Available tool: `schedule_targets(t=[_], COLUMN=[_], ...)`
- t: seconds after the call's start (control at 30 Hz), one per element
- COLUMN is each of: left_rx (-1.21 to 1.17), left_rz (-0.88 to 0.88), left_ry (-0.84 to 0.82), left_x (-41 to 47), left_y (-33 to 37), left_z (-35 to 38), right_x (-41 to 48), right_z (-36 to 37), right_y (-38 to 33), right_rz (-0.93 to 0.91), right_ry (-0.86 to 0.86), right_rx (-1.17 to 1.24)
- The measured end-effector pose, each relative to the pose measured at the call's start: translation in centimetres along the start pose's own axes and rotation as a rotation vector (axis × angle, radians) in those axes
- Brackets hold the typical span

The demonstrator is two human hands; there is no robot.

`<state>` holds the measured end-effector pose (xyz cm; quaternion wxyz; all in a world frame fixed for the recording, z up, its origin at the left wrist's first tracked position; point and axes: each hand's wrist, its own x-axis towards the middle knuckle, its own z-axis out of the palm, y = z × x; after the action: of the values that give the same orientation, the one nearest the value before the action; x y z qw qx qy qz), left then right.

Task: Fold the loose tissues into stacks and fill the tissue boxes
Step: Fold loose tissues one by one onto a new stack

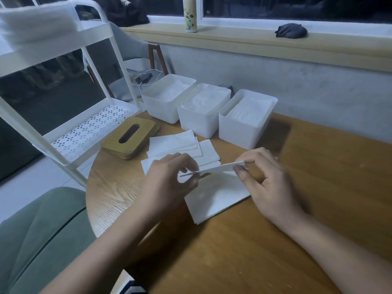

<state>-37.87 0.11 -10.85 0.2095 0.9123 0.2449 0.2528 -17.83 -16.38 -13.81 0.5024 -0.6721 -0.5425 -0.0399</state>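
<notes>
A white tissue (214, 169) is held edge-on just above the wooden table (297, 187). My left hand (167, 183) pinches its left end and my right hand (269, 179) pinches its right end. Beneath it lies a flat stack of tissues (214, 198). Further back, several loose tissues (180, 145) lie fanned out and overlapping. Three white tissue boxes stand in a row behind them: the left box (161, 102), the middle box (197, 115) and the right box (239, 128). All three are open on top with tissues inside.
A stack of wooden slotted lids (131, 139) lies at the table's left edge. A white metal cart (84, 128) stands to the left. A green cushion (42, 234) is at lower left. A bottle (190, 13) and a dark cloth (291, 30) sit on the window sill.
</notes>
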Motion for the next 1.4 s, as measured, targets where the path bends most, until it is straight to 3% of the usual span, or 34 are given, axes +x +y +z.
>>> schedule_targets(t=[0.3, 0.47, 0.73, 1.07, 1.4], left_rx=[-0.4, -0.595, -0.402, -0.101, 0.004], left_rz=[-0.225, -0.356, -0.523, -0.455, -0.4], left_ry=[0.034, -0.034, -0.211, -0.166, -0.128], left_x=[-1.4, -2.2, -2.4, -1.9, -1.8], left_y=[0.3, 0.1, -0.7, -1.2, -1.7], left_z=[-1.9, -1.8, -0.6, 0.4, 0.4], right_x=[-0.2, 0.0, -0.2, -0.5, -0.4], right_z=[0.0, 0.0, 0.1, 0.6, 0.8], right_y=[-0.6, -0.8, 0.5, 0.9, 0.9], right_rz=[0.224, 0.308, 0.377, 0.36, 0.307], right_ry=[0.03, 0.019, -0.148, -0.198, -0.138], right_rx=[0.217, 0.355, 0.218, -0.035, -0.112])
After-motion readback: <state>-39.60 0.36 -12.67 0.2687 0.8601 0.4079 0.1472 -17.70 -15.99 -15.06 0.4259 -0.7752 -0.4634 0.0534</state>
